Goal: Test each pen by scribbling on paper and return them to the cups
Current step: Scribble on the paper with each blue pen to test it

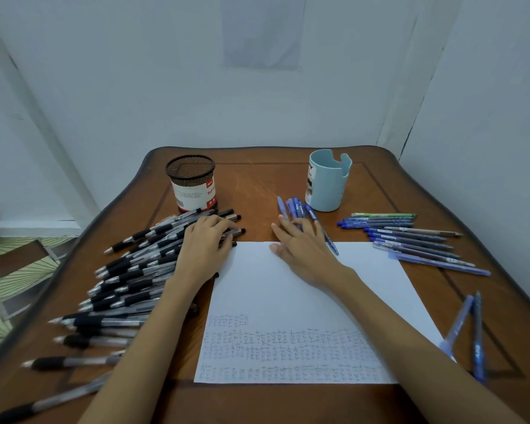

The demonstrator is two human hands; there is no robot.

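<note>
Paper (291, 295), left hand (207, 244) loose on black pens (135, 272) by mesh cup (192, 186), right hand (303, 247) flat on blue pens (295, 206) by blue cup (328, 185)

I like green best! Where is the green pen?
In the head view, the slim green pen lies on the right side of the brown wooden table, farthest in a row of blue pens, just right of the light blue plastic cup.

Scribbled white paper sheet (303, 295), black mesh cup (192, 182), pale blue plastic cup (326, 185).
Both cups stand upright behind the sheet, whose near part carries rows of marks; black-grip clear pens (129, 280) heap at its left, blue pens (410, 238) lie scattered at its right.
</note>
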